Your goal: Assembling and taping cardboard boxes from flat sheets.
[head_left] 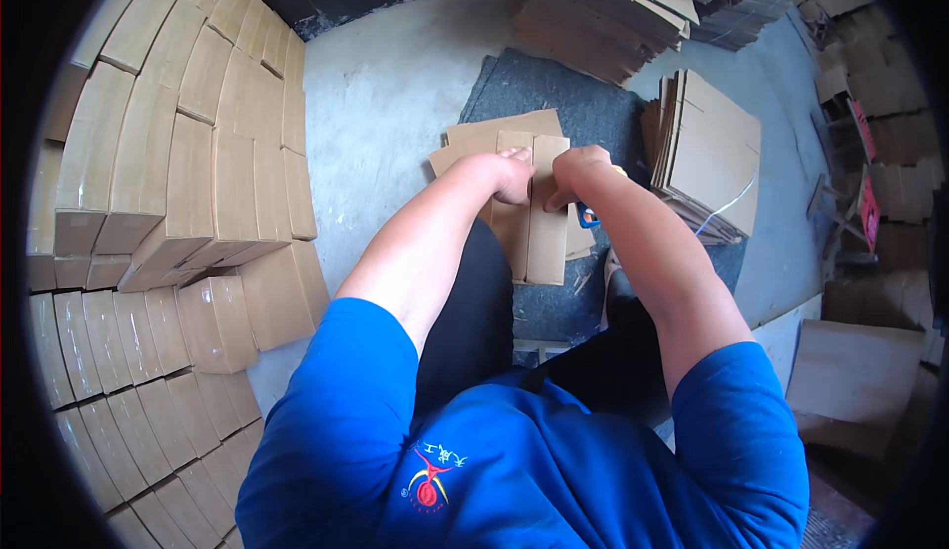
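head view, looking straight down past a blue shirt [514, 470] and dark trousers [474, 322] to a grey mat [554, 94] spread on the concrete floor [386, 84]. left hand [512, 175] and right hand [573, 175] close together, side by side, both pressed down on a small cardboard box [539, 228] with its flaps folded toward the middle. fingers curled over the box top, thumbs near the centre seam; cannot tell whether gripping or only pushing flat. box resting on a few loose flat cardboard blanks [474, 139], over the mat, just ahead of the knees. blue-handled tool [590, 218] peeking out just right of the box, partly hidden under the right wrist. leaning stack of flat blanks [707, 149] to the right, on the mat edge. further bundles of flat cardboard [613, 5] at the top. rows of finished small boxes [188, 154] stacked along the left side, more of them lower left. single brown sheet [855, 371] lying at the lower right.
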Demonstrator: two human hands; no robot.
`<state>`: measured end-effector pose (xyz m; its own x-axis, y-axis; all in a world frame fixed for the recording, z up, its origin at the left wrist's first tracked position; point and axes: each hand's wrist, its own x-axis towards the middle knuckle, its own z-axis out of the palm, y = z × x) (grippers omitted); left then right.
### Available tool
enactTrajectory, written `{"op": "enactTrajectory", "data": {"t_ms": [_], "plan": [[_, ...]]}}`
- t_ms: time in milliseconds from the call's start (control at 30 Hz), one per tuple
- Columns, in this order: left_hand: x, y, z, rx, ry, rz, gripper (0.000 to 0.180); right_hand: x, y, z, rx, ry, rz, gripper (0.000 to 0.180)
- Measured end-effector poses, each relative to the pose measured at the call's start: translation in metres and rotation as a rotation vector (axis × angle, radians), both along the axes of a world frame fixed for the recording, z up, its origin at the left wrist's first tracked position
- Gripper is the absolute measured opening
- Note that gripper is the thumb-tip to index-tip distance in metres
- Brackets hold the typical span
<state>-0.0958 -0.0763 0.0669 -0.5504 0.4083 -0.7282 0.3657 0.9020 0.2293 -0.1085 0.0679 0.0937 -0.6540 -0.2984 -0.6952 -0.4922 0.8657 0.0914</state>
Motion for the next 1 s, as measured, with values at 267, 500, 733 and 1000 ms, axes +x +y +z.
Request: {"op": "enactTrajectory", "data": {"t_ms": [267, 500, 733, 1000], "plan": [[0.015, -0.021, 0.009, 0.156, -0.018, 0.031, 0.078, -0.021, 0.001, 0.005, -0.015, -0.103, 0.121, 0.063], [0.017, -0.043, -0.002, 0.321, -0.018, 0.039, 0.066, -0.008, 0.026, -0.018, -0.186, -0.039, -0.189, 0.058], [-0.002, -0.049, -0.056, 0.704, 0.603, 0.555, 0.057, -0.006, 0.033, -0.028, -0.267, 0.004, -0.191, 0.055], [-0.005, -0.027, -0.057, 0.616, 0.402, 0.502, 0.070, -0.008, 0.041, -0.032, -0.299, 0.008, -0.153, 0.055]]}}
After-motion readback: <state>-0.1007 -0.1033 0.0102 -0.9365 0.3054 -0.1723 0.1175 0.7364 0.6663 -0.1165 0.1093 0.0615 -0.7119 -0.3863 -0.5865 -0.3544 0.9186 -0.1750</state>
